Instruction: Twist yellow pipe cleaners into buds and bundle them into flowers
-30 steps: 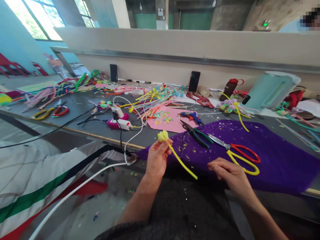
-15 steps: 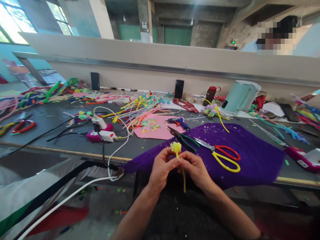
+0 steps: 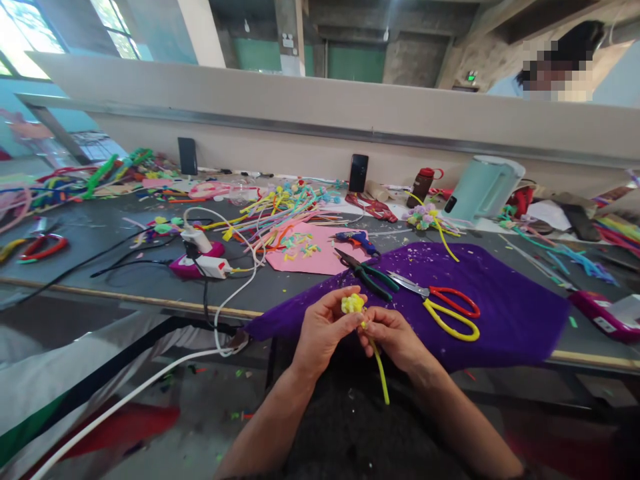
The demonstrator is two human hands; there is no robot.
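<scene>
A yellow pipe-cleaner flower point(image 3: 353, 304) is held between my two hands, over the near edge of the purple cloth point(image 3: 505, 300). Just below the fluffy head, my left hand point(image 3: 325, 330) pinches it between thumb and fingers. My right hand point(image 3: 393, 337) grips the stem a little lower, its fingertips close to the left thumb. The loose end of the yellow stem point(image 3: 383, 377) hangs down at a slant. Beyond my hands lie green-handled pliers point(image 3: 367, 273) and scissors point(image 3: 435, 303) with one red and one yellow handle.
A blue glue gun point(image 3: 357, 241) rests on a pink sheet point(image 3: 285, 257) with cut scraps. To the left, a power strip point(image 3: 200, 265) trails a white cable point(image 3: 217, 327). Pipe cleaners point(image 3: 295, 207), a brown bottle point(image 3: 421, 187) and a kettle point(image 3: 485, 190) stand farther back.
The flower head has tipped to the left, and the stem's loose end has swung right. My right hand has shifted slightly lower and right along the stem.
</scene>
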